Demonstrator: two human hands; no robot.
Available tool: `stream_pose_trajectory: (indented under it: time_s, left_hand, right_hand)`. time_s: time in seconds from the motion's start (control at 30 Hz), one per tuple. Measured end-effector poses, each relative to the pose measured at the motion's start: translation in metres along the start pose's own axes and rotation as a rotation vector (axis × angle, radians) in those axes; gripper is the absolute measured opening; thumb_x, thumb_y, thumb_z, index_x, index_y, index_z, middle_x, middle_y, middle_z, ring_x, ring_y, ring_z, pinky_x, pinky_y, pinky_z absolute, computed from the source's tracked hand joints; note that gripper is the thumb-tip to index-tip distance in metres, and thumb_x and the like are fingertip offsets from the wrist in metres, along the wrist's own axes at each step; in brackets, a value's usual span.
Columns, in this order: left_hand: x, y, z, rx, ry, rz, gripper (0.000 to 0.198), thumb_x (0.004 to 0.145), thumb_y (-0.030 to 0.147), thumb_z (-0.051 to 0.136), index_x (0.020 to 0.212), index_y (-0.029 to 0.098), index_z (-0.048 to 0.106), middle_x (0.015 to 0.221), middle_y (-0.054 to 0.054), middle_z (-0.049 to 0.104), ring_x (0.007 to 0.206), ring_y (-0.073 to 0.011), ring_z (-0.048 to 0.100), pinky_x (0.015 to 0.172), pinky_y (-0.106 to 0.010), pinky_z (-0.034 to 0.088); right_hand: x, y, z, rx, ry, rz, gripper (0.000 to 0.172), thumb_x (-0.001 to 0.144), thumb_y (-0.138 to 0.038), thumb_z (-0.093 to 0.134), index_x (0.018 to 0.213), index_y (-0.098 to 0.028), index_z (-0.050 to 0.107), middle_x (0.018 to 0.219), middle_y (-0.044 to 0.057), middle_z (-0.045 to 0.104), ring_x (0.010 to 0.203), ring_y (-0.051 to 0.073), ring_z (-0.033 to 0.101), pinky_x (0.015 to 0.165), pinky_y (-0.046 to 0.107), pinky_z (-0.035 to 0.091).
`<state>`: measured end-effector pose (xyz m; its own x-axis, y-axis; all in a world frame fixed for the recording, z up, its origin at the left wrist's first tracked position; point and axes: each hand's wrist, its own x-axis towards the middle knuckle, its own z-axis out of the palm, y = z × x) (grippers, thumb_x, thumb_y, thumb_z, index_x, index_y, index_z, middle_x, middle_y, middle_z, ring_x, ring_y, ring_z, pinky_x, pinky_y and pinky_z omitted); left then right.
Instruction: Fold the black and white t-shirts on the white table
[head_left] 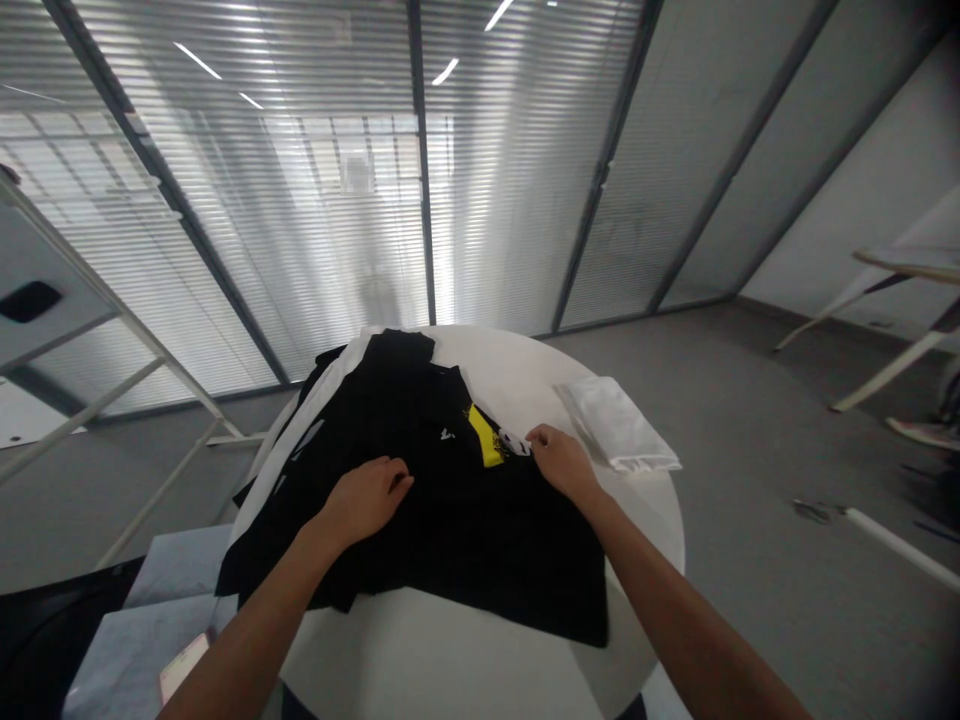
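Note:
A black sports shirt [480, 560] with a small white chest logo lies spread over a round white table [502, 660]. On it lie a yellow tag [487, 438] with dark print and a white tag [514, 442] with black print. My right hand [562, 462] pinches the white tag's right end between thumb and fingertips. Above the shirt's left part is my left hand [369, 500], its fingers curled in towards the thumb. Whatever it holds, if anything, is hidden. More black clothing with a white stripe [300, 445] lies along the left side.
A clear plastic-wrapped white packet [619, 422] rests at the table's right edge. Pale blue packages [150, 640] sit low on the left, with a pinkish card or phone [184, 665] on top. A white metal frame [127, 400] stands left. Scissors [814, 510] lie on the floor at right.

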<state>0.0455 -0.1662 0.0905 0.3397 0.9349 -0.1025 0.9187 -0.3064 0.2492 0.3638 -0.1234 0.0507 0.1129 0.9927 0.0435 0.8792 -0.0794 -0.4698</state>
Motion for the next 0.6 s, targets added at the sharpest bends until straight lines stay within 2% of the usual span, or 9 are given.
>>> stream_pose_trajectory:
  time_s: [0.1,0.17,0.27,0.33,0.43,0.6]
  left_hand:
    - [0.021,-0.004,-0.001,0.148,0.163,-0.099,0.027,0.092,0.035,0.044,0.110,0.024,0.060,0.106,-0.008,0.058,0.101,-0.0241,0.055,0.083,-0.036,0.042]
    - [0.039,-0.005,0.003,0.225,0.246,-0.171,0.035,0.089,0.035,0.048,0.122,0.025,0.054,0.116,-0.011,0.054,0.110,-0.0278,0.050,0.088,-0.040,0.040]
    - [0.063,-0.005,0.016,0.255,0.244,-0.285,0.040,0.089,0.038,0.049,0.125,0.022,0.052,0.119,-0.013,0.053,0.111,-0.0303,0.048,0.088,-0.043,0.040]
    - [0.073,-0.004,0.027,0.252,0.253,-0.355,0.036,0.090,0.040,0.045,0.119,0.019,0.056,0.117,-0.015,0.054,0.110,-0.0310,0.049,0.087,-0.044,0.040]
    - [0.077,-0.003,0.043,0.238,0.365,-0.404,0.035,0.094,0.038,0.038,0.111,0.018,0.061,0.113,-0.015,0.056,0.107,-0.0311,0.050,0.085,-0.045,0.040]
    - [0.073,-0.016,0.056,0.123,0.522,-0.417,0.038,0.096,0.037,0.032,0.110,0.019,0.063,0.108,-0.014,0.060,0.103,-0.0297,0.054,0.084,-0.043,0.041]
  right_hand:
    - [-0.001,-0.026,0.006,-0.032,0.042,-0.199,0.030,0.090,-0.020,0.042,0.112,-0.019,0.062,0.103,0.008,0.067,0.097,0.019,0.057,0.087,0.028,0.038]
    - [0.000,-0.048,0.016,-0.081,0.028,-0.340,0.034,0.090,-0.022,0.044,0.121,-0.021,0.059,0.113,0.010,0.063,0.105,0.022,0.053,0.093,0.031,0.036]
    - [0.002,-0.075,0.039,-0.151,0.003,-0.436,0.040,0.092,-0.030,0.046,0.131,-0.030,0.053,0.126,0.009,0.055,0.118,0.026,0.044,0.097,0.039,0.034]
    - [0.003,-0.085,0.055,-0.188,-0.006,-0.437,0.038,0.093,-0.034,0.047,0.130,-0.035,0.054,0.133,0.008,0.049,0.124,0.028,0.038,0.098,0.044,0.031]
    - [0.005,-0.087,0.073,-0.215,0.003,-0.383,0.036,0.094,-0.039,0.044,0.127,-0.034,0.057,0.138,0.008,0.044,0.126,0.029,0.035,0.099,0.046,0.029]
    - [0.011,-0.076,0.081,-0.186,0.081,-0.296,0.039,0.095,-0.037,0.039,0.132,-0.031,0.052,0.134,0.010,0.046,0.122,0.029,0.038,0.098,0.045,0.031]
